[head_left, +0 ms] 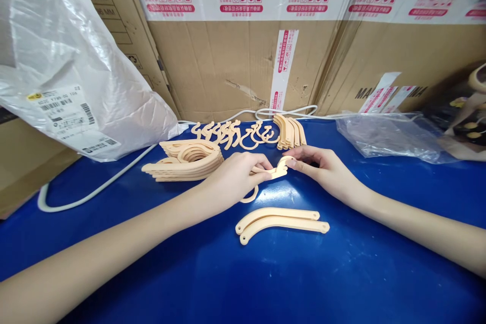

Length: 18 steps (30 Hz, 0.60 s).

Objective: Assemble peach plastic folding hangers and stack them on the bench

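Observation:
Over the middle of the blue table, my left hand (236, 176) pinches a cream plastic hanger piece (278, 172). My right hand (329, 168) is closed on the curved end of a small cream hanger part (283, 162), which touches the first piece. Fingers hide much of both parts. A round hanger hook (251, 196) shows below my left hand; whether it joins the held piece I cannot tell. Nearer to me lie two long curved hanger arms (283, 221), side by side. Left of my left hand sits a stack of hanger pieces (186, 162).
Behind my hands lie several small hanger hooks (218, 133) and a pile of curved arms (290, 131). A white plastic bag (76, 61) leans at left. A clear bag (391, 134) lies at right. A white cable (94, 192) runs past cardboard boxes (228, 55).

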Available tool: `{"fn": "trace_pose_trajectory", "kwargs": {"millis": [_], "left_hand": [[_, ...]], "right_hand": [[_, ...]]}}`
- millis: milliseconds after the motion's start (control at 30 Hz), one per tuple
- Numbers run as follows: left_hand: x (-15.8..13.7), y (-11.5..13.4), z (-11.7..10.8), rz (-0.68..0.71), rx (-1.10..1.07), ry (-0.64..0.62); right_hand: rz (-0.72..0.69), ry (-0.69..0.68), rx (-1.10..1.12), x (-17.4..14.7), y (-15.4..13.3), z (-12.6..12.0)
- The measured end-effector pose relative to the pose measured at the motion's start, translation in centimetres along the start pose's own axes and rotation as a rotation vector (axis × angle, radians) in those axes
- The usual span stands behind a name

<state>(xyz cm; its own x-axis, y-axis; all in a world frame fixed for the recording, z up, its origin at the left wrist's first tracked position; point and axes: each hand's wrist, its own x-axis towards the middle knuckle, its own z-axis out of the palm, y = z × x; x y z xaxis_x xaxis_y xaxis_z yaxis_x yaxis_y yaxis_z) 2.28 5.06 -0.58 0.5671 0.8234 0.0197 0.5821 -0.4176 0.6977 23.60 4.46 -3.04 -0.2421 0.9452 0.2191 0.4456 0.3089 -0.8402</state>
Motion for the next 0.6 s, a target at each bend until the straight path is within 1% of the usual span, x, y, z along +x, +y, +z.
{"fn": "trace_pose_trajectory", "kwargs": {"millis": [100,200,400,467,600], "left_hand": [[-0.03,-0.19,-0.12,0.077,0.149,0.041],[-0.06,-0.33,-0.09,0.132,0.271,0.049],[-0.23,0.27,0.1,0.213,0.475,0.08],[-0.25,0.43,0.05,0.236,0.538,0.087],[-0.16,0.39,-0.16,0.272,0.632,0.076]], "right_hand": [[-0.004,-0.005,-0.026,0.05,0.26,-0.07],[-0.011,-0.017,-0.084,0.05,0.33,-0.21],[-0.144,0.013,-0.334,0.07,0.32,-0.57],[-0.145,0.011,-0.398,0.1,0.3,-0.62],[-0.14,0.012,-0.437,0.18,0.34,-0.64]]}}
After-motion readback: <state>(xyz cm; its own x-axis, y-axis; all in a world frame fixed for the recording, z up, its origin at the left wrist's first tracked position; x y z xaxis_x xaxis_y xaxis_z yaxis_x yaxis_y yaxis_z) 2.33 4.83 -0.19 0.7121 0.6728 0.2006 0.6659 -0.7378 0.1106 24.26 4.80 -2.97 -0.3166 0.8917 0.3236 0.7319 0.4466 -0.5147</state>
